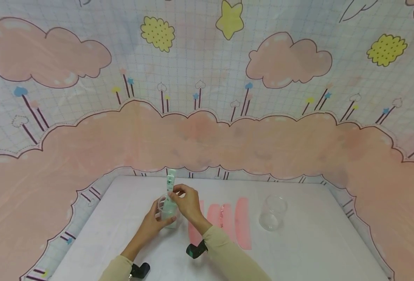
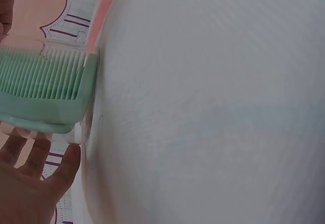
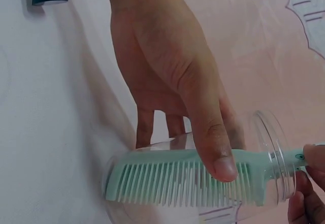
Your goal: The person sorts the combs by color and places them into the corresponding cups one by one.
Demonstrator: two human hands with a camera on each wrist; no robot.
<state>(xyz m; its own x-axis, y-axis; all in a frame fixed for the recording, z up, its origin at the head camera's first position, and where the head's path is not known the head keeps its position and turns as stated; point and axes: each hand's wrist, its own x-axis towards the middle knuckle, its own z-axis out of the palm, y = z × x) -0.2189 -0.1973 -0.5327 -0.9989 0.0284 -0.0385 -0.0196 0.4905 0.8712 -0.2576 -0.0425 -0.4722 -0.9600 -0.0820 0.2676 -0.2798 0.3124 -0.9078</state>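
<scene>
A mint green comb point(image 1: 170, 183) stands in a clear plastic jar point(image 3: 260, 125). Its toothed part point(image 3: 150, 158) is down inside, while the handle sticks out past the jar's mouth. My left hand point(image 1: 154, 225) grips the jar around its side, thumb across the front. With thumb and fingertips my right hand point(image 1: 189, 203) pinches the handle just above the rim. In the left wrist view the comb's teeth and spine point(image 2: 43, 109) show through the jar wall, beside the left hand's fingers point(image 2: 66, 168). Only fingertips of the right hand appear at the right wrist view's edge.
Several flat pink strips point(image 1: 242, 222) lie on the white table point(image 1: 308, 238), partly behind the right forearm. Farther right is a second clear jar point(image 1: 273, 212). A patterned backdrop point(image 1: 207, 144) rises behind the table. A dark device point(image 1: 195, 249) sits at each wrist.
</scene>
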